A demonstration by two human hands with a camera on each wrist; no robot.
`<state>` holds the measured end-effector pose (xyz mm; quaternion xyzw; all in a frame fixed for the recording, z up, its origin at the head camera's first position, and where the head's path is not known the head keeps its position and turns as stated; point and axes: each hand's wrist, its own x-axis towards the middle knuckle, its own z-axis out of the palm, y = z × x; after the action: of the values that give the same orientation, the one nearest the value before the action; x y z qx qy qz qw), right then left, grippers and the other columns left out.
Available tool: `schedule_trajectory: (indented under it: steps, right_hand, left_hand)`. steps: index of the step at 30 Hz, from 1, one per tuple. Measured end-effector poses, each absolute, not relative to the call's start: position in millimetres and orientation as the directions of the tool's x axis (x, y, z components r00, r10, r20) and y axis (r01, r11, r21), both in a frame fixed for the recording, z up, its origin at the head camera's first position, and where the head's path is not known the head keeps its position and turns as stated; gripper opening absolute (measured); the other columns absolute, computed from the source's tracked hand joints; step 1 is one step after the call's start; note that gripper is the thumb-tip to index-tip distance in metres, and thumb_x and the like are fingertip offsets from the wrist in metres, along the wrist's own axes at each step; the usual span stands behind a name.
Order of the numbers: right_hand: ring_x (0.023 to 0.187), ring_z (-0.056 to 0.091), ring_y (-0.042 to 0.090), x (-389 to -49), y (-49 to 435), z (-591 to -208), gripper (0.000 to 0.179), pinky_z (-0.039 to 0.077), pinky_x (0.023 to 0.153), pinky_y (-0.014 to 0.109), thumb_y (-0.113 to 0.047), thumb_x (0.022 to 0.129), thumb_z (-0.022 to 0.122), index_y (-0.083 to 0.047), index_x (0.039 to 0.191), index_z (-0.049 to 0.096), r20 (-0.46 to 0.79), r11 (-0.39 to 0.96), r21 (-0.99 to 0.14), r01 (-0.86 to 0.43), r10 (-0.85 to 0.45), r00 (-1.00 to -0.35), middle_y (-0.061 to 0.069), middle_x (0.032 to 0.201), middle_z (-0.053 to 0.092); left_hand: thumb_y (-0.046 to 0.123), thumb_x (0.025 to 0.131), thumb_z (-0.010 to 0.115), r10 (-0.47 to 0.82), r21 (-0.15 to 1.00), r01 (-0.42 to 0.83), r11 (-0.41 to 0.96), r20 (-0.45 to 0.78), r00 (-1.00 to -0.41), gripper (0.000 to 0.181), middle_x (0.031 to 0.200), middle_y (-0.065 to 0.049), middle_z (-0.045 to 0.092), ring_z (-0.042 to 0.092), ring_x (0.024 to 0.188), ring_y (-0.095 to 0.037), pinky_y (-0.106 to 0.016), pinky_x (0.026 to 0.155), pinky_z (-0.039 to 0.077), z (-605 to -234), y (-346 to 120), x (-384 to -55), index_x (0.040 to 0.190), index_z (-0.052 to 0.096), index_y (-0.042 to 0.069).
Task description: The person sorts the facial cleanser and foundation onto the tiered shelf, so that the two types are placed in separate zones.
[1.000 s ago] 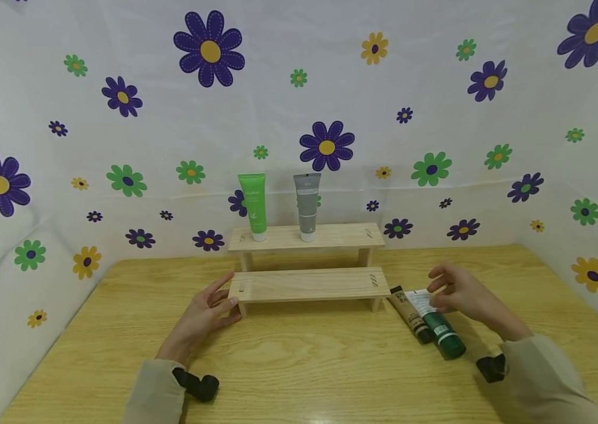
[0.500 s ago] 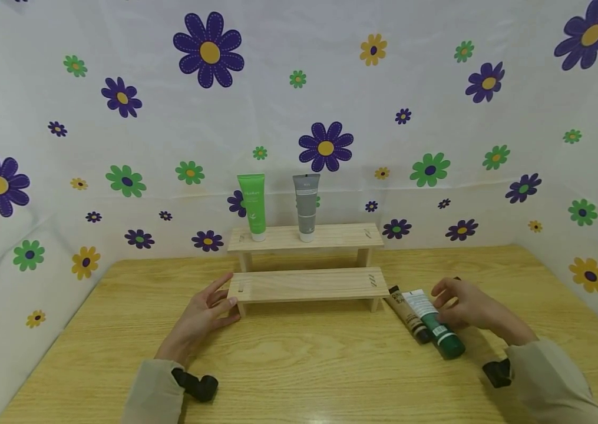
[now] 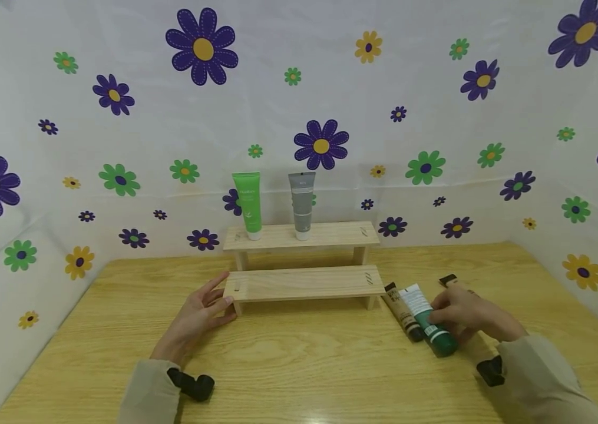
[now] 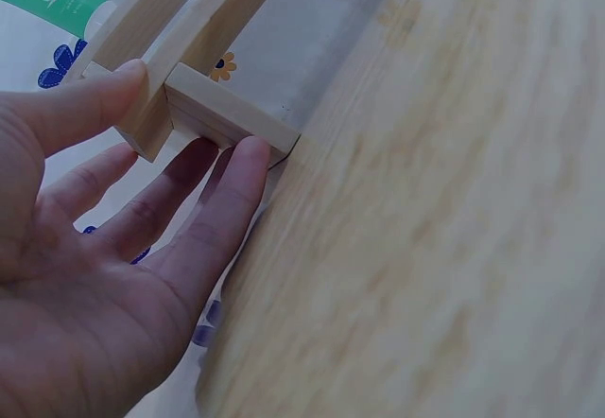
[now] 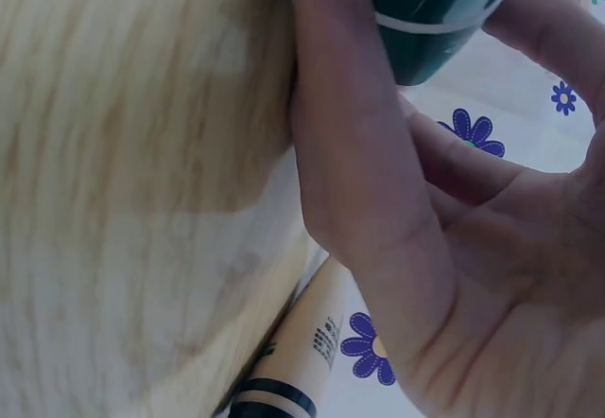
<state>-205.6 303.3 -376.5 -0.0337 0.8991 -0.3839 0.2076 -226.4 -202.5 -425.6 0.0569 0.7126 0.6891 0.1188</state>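
My left hand [image 3: 190, 318] holds the left end of a two-step wooden display stand [image 3: 304, 284]. In the left wrist view the thumb lies at the lower plank's edge, and the fingers [image 4: 248, 167] reach along the end leg. Over on the right, my right hand [image 3: 471, 315] grips a dark green and white squeeze tube [image 3: 438, 340] lying on the table, thumb on one side and fingers on the other. A tan tube with a dark cap [image 3: 403, 313] lies close along its left side. Another tan tube [image 5: 293, 361] is partly hidden behind the right hand.
A bright green tube [image 3: 248, 206] and a grey tube [image 3: 303, 206] stand upright on the upper step, caps down. Behind the wood-grain table [image 3: 277, 371] hangs a white flower-print cloth [image 3: 415, 65], which also covers the sides.
My right hand has lowered from above the dark green tube and closed on it. The tan tube behind that hand has come into view. My left hand stays at the stand.
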Motion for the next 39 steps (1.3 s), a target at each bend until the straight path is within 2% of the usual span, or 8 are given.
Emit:
schedule_trajectory:
  steps: [2,9,14,17,22,30,39]
  right_hand:
    - [0.068,0.056,0.017,-205.5,301.0,-377.4,0.012,0.060,0.056,0.038,-0.008,0.093,0.068,0.004,0.095,0.068,-0.353,0.704,-0.701,0.112,-0.206,-0.913,0.005,0.080,0.062]
    - [0.070,0.059,0.019,-206.2,297.3,-378.5,0.015,0.060,0.057,0.038,-0.007,0.091,0.067,0.007,0.097,0.065,-0.347,0.699,-0.706,0.116,-0.199,-0.917,0.009,0.085,0.063]
    - [0.071,0.056,0.019,-208.1,303.8,-384.6,0.018,0.057,0.055,0.035,-0.006,0.091,0.068,0.007,0.099,0.060,-0.317,0.642,-0.759,0.104,-0.225,-0.921,0.009,0.088,0.059]
    - [0.073,0.055,0.020,-209.1,309.5,-385.3,0.019,0.058,0.059,0.036,-0.005,0.092,0.067,0.008,0.101,0.056,-0.292,0.595,-0.798,0.096,-0.242,-0.925,0.008,0.088,0.056]
    - [0.078,0.059,0.022,-213.1,311.8,-377.3,0.026,0.062,0.067,0.043,-0.004,0.094,0.063,0.012,0.109,0.050,-0.244,0.541,-0.837,0.081,-0.237,-0.940,0.011,0.092,0.057]
    - [0.085,0.062,0.021,-218.4,306.6,-366.7,0.044,0.063,0.071,0.043,-0.003,0.097,0.059,0.024,0.126,0.040,-0.196,0.505,-0.859,0.083,-0.174,-0.965,0.020,0.104,0.059]
    - [0.092,0.066,0.023,-222.8,297.8,-358.1,0.047,0.062,0.076,0.041,-0.008,0.101,0.058,0.022,0.133,0.039,-0.135,0.450,-0.892,0.049,-0.161,-0.978,0.024,0.112,0.062]
  left_hand:
    - [0.002,0.106,0.050,0.243,0.995,-0.084,0.046,-0.092,-0.966,0.066,0.152,-0.034,0.033,0.045,0.133,-0.044,-0.040,0.097,0.055,-425.2,-203.6,-226.2,0.163,0.017,0.009]
    - [0.003,0.106,0.051,0.241,0.995,-0.089,0.045,-0.098,-0.966,0.067,0.153,-0.033,0.032,0.044,0.133,-0.045,-0.040,0.097,0.055,-422.9,-204.9,-224.9,0.164,0.017,0.010]
    - [0.003,0.106,0.051,0.244,0.995,-0.091,0.043,-0.099,-0.965,0.067,0.153,-0.033,0.032,0.043,0.135,-0.046,-0.042,0.098,0.054,-422.5,-204.6,-224.4,0.163,0.018,0.009]
    - [0.003,0.106,0.051,0.250,0.995,-0.089,0.038,-0.095,-0.964,0.067,0.154,-0.033,0.031,0.041,0.136,-0.047,-0.043,0.099,0.054,-423.4,-204.6,-224.5,0.163,0.018,0.008]
    - [0.003,0.106,0.051,0.248,0.996,-0.087,0.036,-0.093,-0.964,0.066,0.153,-0.033,0.032,0.042,0.135,-0.046,-0.044,0.099,0.054,-425.2,-204.4,-224.9,0.163,0.018,0.009]
    - [0.003,0.106,0.052,0.246,0.995,-0.094,0.030,-0.098,-0.964,0.066,0.153,-0.032,0.032,0.041,0.136,-0.045,-0.044,0.099,0.054,-424.9,-201.9,-224.6,0.163,0.019,0.009]
    - [0.002,0.106,0.051,0.241,0.995,-0.090,0.032,-0.095,-0.966,0.066,0.151,-0.032,0.034,0.044,0.133,-0.043,-0.044,0.098,0.054,-423.5,-202.4,-224.7,0.163,0.019,0.009]
